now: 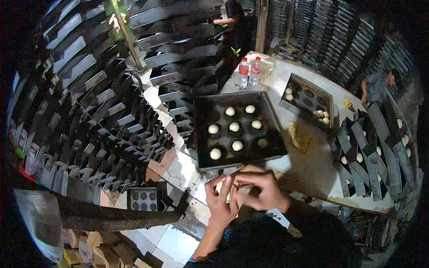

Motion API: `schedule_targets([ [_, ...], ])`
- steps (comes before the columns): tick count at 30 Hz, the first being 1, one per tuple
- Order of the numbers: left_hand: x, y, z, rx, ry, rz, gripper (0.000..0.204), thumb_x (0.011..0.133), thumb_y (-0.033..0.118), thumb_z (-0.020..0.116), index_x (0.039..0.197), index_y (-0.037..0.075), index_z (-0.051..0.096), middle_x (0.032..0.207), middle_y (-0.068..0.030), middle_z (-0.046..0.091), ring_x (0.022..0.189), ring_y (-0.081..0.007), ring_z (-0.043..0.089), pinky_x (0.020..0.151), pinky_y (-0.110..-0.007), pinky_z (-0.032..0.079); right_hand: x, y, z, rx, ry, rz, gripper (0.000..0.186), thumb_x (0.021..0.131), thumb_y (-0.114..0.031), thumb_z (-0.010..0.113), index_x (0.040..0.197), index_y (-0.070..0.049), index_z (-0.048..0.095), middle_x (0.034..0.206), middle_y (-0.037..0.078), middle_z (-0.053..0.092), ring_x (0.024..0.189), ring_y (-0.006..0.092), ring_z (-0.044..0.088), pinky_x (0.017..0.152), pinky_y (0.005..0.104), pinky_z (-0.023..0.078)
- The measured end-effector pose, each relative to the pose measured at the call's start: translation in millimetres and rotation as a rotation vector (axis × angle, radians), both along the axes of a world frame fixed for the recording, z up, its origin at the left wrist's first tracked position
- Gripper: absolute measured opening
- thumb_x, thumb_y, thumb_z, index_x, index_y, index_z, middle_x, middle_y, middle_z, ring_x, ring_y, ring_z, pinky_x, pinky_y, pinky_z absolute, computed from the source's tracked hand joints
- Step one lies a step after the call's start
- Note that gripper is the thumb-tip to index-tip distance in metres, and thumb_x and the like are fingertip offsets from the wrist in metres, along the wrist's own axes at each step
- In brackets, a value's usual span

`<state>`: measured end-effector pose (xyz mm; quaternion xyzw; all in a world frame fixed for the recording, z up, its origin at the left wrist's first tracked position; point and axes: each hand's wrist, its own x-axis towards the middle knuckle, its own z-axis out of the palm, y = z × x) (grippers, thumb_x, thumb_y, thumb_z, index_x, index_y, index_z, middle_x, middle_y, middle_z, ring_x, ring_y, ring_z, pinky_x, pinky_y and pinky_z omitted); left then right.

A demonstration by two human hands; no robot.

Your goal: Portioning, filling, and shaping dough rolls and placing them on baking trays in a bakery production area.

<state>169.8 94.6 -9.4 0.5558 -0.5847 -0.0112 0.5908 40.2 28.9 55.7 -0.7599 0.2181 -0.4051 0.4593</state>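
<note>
A piece of pale dough [230, 193] is between my two hands, just off the near edge of a large dark square baking tray [278, 134]. My left hand [220, 203] is closed around the dough, thumb on top. The fingers of my right hand [261, 187] are curled and pressed to the dough's right side, slightly blurred. Several round dough balls [234, 127] sit spaced out on the tray, mostly in dark round spots. A duller ball [262, 143] lies in shadow at the tray's right.
Two clear bottles [243, 72] with red caps stand behind the tray. Right of it are a smaller tray [308, 100] with dough balls and yellowish crumbs [306, 142] on the table [308, 172]. Stacked metal trays [366, 154] crowd the right. Other people [377, 87] are farther back.
</note>
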Motion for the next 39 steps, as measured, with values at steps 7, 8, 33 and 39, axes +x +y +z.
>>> schedule_targets([
  [7, -82.2, -60.3, 27.3, 0.002, 0.681, -0.495, 0.047, 0.074, 0.020, 0.066, 0.115, 0.000, 0.054, 0.102, -0.0143, 0.055, 0.104, -0.0247, 0.045, 0.089, -0.037, 0.037, -83.7, -33.9, 4.2, -0.330, 0.001, -0.217, 0.034, 0.067, -0.014, 0.078, 0.097, -0.002, 0.067, 0.094, 0.010, 0.064, 0.085, 0.0221, 0.063, 0.077, 0.0336, 0.051],
  [8, -88.0, -68.8, 26.4, 0.084, 0.740, -0.676, 0.041, 0.080, 0.025, 0.059, 0.113, 0.000, 0.055, 0.106, -0.0138, 0.053, 0.107, -0.0244, 0.045, 0.091, -0.037, 0.037, -101.3, -40.2, 7.1, -0.339, 0.050, -0.296, 0.037, 0.064, -0.015, 0.082, 0.095, -0.002, 0.068, 0.095, 0.010, 0.064, 0.084, 0.0214, 0.063, 0.074, 0.0314, 0.051],
  [33, -70.3, -209.5, -27.6, 0.322, 0.118, -0.220, 0.016, 0.079, 0.014, 0.071, 0.080, 0.003, 0.059, 0.067, -0.0078, 0.060, 0.063, -0.0212, 0.059, 0.059, -0.033, 0.045, -97.3, -166.9, -18.0, -0.157, 0.158, -0.298, 0.026, 0.089, -0.011, 0.054, 0.111, 0.001, 0.060, 0.111, 0.021, 0.059, 0.103, 0.0295, 0.060, 0.090, 0.0364, 0.045],
  [39, 25.3, -214.2, -60.9, 0.408, 0.312, -0.381, 0.017, 0.074, 0.010, 0.067, 0.088, 0.002, 0.061, 0.076, -0.0097, 0.062, 0.072, -0.0229, 0.061, 0.064, -0.032, 0.048, 34.7, -193.4, -74.1, -0.372, 0.191, 0.022, 0.026, 0.087, -0.009, 0.054, 0.110, 0.004, 0.057, 0.112, 0.020, 0.057, 0.098, 0.0314, 0.060, 0.086, 0.0366, 0.047],
])
